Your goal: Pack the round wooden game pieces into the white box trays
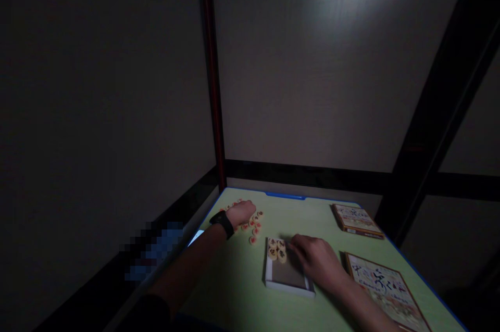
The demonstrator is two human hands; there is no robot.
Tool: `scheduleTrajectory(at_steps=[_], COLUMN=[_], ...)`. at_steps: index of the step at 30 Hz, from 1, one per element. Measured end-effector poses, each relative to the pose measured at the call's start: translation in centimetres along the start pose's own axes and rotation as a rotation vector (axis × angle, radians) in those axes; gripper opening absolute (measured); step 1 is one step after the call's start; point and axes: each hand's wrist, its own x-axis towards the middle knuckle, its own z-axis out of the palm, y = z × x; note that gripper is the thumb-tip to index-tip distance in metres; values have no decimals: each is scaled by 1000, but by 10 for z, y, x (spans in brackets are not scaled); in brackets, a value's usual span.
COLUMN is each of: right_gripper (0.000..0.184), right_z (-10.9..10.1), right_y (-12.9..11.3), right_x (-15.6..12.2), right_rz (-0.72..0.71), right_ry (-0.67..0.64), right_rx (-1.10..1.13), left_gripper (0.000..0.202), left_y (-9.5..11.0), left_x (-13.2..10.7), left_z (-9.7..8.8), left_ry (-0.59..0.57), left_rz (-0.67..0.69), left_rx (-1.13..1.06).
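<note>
Round cream Chinese chess pieces with red and dark characters, such as this chess piece [253, 240], lie scattered at the table's far left. My left hand [241, 212], with a black band at the wrist, reaches in among them, fingers curled; what they hold is hidden. A shallow open box [289, 275] stands in front of me, with several dark-marked pieces [277, 250] grouped in its far left corner. At the box's far right edge, beside those pieces, my right hand [314, 255] has its fingers drawn together; I cannot make out anything in them.
On the right of the green table [226, 295] lie two printed box lids: a near Chinese chess lid [385, 282] and a far Chinese chess box [357, 218]. A bright screen-like object [196, 237] shows at the left edge. Walls rise behind and to the left.
</note>
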Motion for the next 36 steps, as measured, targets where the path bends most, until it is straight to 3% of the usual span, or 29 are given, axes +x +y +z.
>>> scheduleTrajectory(at_steps=[4, 9, 10, 12, 16, 20, 26, 36], right_gripper=[28, 26, 26, 26, 25, 23, 22, 24], right_z=[-1, -6, -7, -7, -7, -6, -6, -7], right_y=[0, -2, -3, -4, -4, -3, -1, -3], right_x=[0, -1, -1, -1, 0, 1, 0, -1], right_rz=[5, 16, 17, 22, 40, 48, 43, 27], right_ry=[3, 7, 7, 5, 6, -7, -5, -2], right_rx=[-16, -32, -34, -41, -72, -79, -42, -58], left_gripper=[26, 24, 24, 21, 14, 13, 11, 4], left_y=[4, 10, 16, 33, 75, 99, 95, 95], left_x=[-4, -22, -28, -45, -79, -89, -77, -81], left_z=[-4, -26, -30, -34, -26, -13, -8, -33], left_ry=[3, 44, 70, 151, 270, 338, 295, 144], left_rz=[-8, 39, 71, 257, 590, 596, 629, 652], left_rx=[40, 80, 91, 138, 134, 153, 175, 64])
